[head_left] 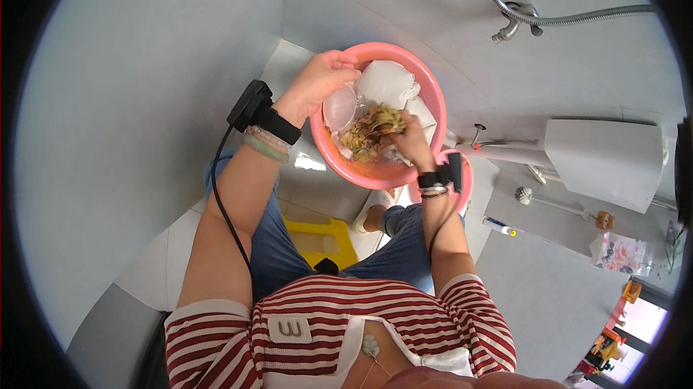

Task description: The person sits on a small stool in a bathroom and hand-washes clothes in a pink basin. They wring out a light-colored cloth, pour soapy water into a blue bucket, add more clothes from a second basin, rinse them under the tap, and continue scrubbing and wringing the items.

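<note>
The striped shirt (375, 288) lies nearest the camera; beyond it, past the person's feet, sits the pink basin (438, 93). The leafy clump (377, 129), yellow-green and brown, is inside the basin, nearer the person than the white bundle (385, 83) and beside the translucent bowl (339, 109).

Right hand (413, 141): thumb and fingers pinch the clump at its right side. Left hand (326, 78): at the basin's far-left rim, just beside the bowl, fingers loosely bent; whether it grips anything cannot be told from this view.

Handling: support the clump from below with the whole right hand, since loose pieces would probably slip from a fingertip pinch. Work within the rim so that stray bits fall inside. Steady the basin with the left hand; it may otherwise turn.
</note>
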Action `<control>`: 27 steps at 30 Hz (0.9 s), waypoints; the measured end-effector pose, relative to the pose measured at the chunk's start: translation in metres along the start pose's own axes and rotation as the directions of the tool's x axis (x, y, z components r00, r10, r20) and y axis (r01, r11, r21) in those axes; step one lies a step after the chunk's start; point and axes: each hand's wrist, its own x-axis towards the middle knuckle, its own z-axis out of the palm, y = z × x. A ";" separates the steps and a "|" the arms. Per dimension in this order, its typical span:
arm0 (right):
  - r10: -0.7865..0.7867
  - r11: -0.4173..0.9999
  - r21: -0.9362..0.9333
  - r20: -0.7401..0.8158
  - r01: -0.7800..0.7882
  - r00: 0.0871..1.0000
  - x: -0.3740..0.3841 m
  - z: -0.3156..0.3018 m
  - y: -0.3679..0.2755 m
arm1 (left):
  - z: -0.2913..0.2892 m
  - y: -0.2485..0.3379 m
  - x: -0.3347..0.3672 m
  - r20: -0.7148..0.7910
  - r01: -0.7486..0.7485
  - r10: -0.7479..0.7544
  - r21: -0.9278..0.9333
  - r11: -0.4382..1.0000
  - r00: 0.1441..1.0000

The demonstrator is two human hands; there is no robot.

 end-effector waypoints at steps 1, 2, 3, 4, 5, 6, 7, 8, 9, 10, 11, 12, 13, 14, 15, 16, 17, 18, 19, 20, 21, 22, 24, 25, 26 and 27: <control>0.146 0.986 -0.090 0.047 -0.141 0.988 0.004 0.015 -0.008 | -0.002 0.001 -0.002 -0.007 0.010 -0.010 -0.010 1.000 1.000; 0.153 0.974 -0.172 0.027 -0.146 0.988 0.006 0.032 -0.005 | -0.001 0.001 -0.002 -0.007 0.018 -0.018 -0.024 1.000 1.000; 0.181 0.955 -0.250 0.056 -0.162 0.982 0.007 0.047 -0.008 | -0.003 0.001 -0.001 -0.007 0.015 -0.015 -0.027 1.000 1.000; 0.210 0.932 -0.315 0.065 -0.179 0.976 0.006 0.059 -0.010 | -0.003 0.001 -0.001 -0.007 0.012 -0.013 -0.030 0.999 1.000; 0.239 0.905 -0.378 0.077 -0.194 0.968 0.006 0.069 -0.013 | -0.004 -0.001 -0.001 -0.010 0.013 -0.014 -0.034 0.999 1.000; 0.241 0.895 -0.405 0.081 -0.189 0.967 0.009 0.076 -0.013 | -0.005 -0.002 -0.001 -0.010 0.011 -0.012 -0.038 0.999 1.000; 0.244 0.883 -0.431 0.085 -0.185 0.966 0.011 0.083 -0.012 | -0.005 -0.002 -0.001 -0.010 0.009 -0.010 -0.041 0.999 1.000; 0.248 0.872 -0.455 0.091 -0.182 0.964 0.013 0.091 -0.009 | -0.006 -0.004 -0.002 -0.010 0.011 -0.011 -0.045 0.999 1.000; 0.244 0.851 -0.503 0.126 -0.150 0.962 0.016 0.097 -0.001 | -0.006 -0.005 0.000 -0.002 0.014 -0.014 -0.046 0.999 1.000; 0.242 0.828 -0.548 0.160 -0.118 0.957 0.018 0.104 0.008 | -0.006 -0.007 0.001 0.007 0.016 -0.016 -0.046 0.999 1.000; 0.231 0.805 -0.589 0.201 -0.071 0.952 0.022 0.105 0.003 | -0.008 -0.008 0.000 0.004 0.016 -0.016 -0.046 0.999 1.000; 0.161 0.761 -0.648 0.252 0.043 0.954 0.023 0.100 -0.004 | -0.009 -0.008 -0.002 0.000 0.021 -0.021 -0.049 0.999 1.000; 0.201 0.781 -0.624 0.264 0.008 0.943 0.023 0.102 -0.003 | -0.009 -0.008 -0.004 -0.003 0.027 -0.027 -0.052 0.998 1.000; 0.241 0.796 -0.605 0.268 -0.032 0.933 0.025 0.101 0.004 | -0.007 -0.007 -0.005 -0.001 0.026 -0.026 -0.056 0.998 1.000; 0.282 0.807 -0.586 0.269 -0.076 0.921 0.025 0.100 0.012 | -0.005 -0.005 -0.005 -0.001 0.025 -0.025 -0.042 0.999 1.000; 0.239 0.853 -0.515 0.246 -0.083 0.939 0.026 0.102 0.023 | -0.004 -0.004 -0.004 -0.001 0.025 -0.025 -0.028 0.999 1.000; 0.199 0.892 -0.444 0.215 -0.086 0.956 0.026 0.104 0.036 | -0.001 -0.004 -0.004 0.004 0.022 -0.021 -0.017 1.000 1.000; 0.153 0.926 -0.369 0.188 -0.075 0.970 0.026 0.099 0.039 | -0.001 -0.007 -0.001 0.004 0.004 -0.004 -0.017 1.000 1.000; 0.150 0.984 -0.132 0.247 -0.120 0.957 0.029 0.088 0.045 | -0.002 -0.011 0.004 0.007 -0.013 0.013 -0.017 1.000 1.000; 0.135 0.978 0.112 0.312 -0.177 0.940 0.028 0.072 0.041 | -0.003 -0.015 0.008 0.009 -0.021 0.021 -0.018 1.000 1.000; 0.105 0.907 0.344 0.375 -0.243 0.921 0.024 0.053 0.027 | -0.003 -0.015 0.007 -0.001 -0.018 0.018 -0.011 1.000 1.000; 0.043 0.883 0.443 0.256 -0.157 0.966 0.013 0.021 -0.024 | -0.009 -0.013 0.003 -0.030 -0.013 0.013 -0.001 1.000 0.999; 0.248 0.777 0.538 0.218 -0.328 0.944 -0.004 -0.028 -0.031 | -0.005 -0.012 0.006 -0.013 -0.025 0.025 0.007 1.000 1.000; 0.104 0.580 0.789 0.173 -0.201 0.979 -0.015 -0.047 -0.038 | -0.004 -0.011 0.006 -0.015 -0.028 0.028 0.015 1.000 1.000; 0.089 0.556 0.822 0.088 -0.123 0.992 -0.026 -0.065 -0.044 | -0.003 -0.010 0.006 -0.016 -0.029 0.030 0.023 0.999 0.999; 0.044 0.494 0.868 0.023 -0.042 0.999 -0.037 -0.078 -0.048 | -0.003 -0.010 0.005 -0.018 -0.027 0.027 0.036 0.999 0.999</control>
